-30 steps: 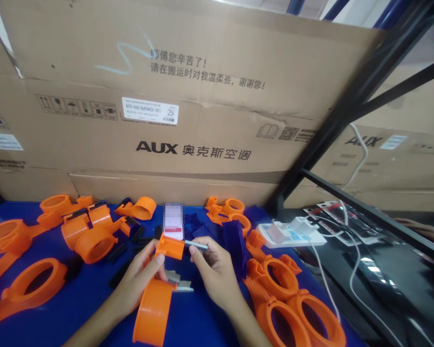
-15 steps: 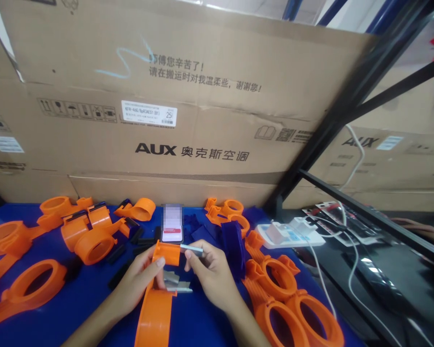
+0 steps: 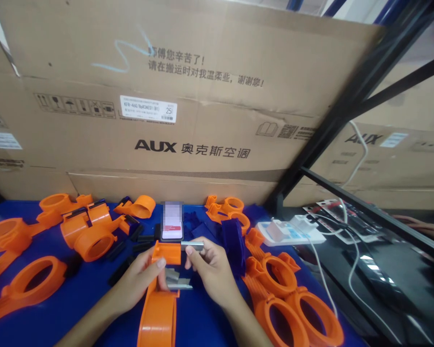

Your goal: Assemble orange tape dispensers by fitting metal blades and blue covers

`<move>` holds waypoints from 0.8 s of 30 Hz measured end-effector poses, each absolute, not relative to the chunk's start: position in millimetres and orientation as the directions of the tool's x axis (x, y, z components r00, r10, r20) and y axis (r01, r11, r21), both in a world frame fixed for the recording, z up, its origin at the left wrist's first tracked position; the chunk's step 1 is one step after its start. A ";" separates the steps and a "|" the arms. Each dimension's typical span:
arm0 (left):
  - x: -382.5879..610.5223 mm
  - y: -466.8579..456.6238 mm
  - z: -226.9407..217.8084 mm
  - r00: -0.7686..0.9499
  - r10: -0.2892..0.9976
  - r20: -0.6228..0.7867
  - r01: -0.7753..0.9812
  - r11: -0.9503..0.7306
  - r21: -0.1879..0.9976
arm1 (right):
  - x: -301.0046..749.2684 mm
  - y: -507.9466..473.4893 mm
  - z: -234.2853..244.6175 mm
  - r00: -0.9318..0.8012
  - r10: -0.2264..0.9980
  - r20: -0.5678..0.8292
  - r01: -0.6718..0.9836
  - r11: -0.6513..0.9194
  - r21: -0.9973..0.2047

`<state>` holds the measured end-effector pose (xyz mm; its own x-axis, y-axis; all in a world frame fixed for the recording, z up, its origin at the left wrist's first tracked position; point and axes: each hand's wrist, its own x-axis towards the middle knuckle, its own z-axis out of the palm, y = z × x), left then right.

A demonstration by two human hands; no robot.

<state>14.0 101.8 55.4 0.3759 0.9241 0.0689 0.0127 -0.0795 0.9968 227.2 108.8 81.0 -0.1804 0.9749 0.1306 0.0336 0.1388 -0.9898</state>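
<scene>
My left hand [image 3: 139,279] is closed around an orange plastic tape dispenser [image 3: 158,315], its thumb against the narrow part below the head. Between the thumb and fingers of my right hand [image 3: 212,272] is a small serrated metal blade [image 3: 194,246]. The blade's left end is at the right edge of the dispenser head; whether it has entered is too small to tell. More grey metal blades [image 3: 180,284] show below the head, beside my left fingertips; I cannot tell whether they are held or lie on the table.
Several orange dispensers [image 3: 94,243] lie at the left and more dispensers [image 3: 275,277] at the right. A phone [image 3: 172,233] stands behind my hands, near black strips [image 3: 115,251] and dark blue pieces [image 3: 233,246]. A white power strip [image 3: 291,233] with cables is at the right. Cardboard [image 3: 202,120] walls off the back.
The camera view has shifted slightly. Both hands keep their grips, and the blade is a little more level at the dispenser head.
</scene>
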 end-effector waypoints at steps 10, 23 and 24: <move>15.7 96.3 61.7 0.386 0.922 0.031 0.068 -0.062 0.996 | 223.4 102.5 89.4 -0.139 0.977 0.159 0.055 0.168 -0.984; 16.2 100.2 60.4 0.300 0.954 0.007 0.030 -0.016 0.999 | 221.6 99.9 89.0 -0.189 0.966 0.178 0.187 0.213 -0.959; 15.4 100.6 59.8 0.302 0.953 0.007 0.024 -0.015 1.000 | 222.4 100.0 89.1 -0.197 0.963 0.182 0.197 0.220 -0.955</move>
<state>15.4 100.6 59.8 0.3015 0.9534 0.0066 0.0243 -0.0146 0.9996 222.4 100.0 89.1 -0.1968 0.9635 0.1815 0.1973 0.2203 -0.9553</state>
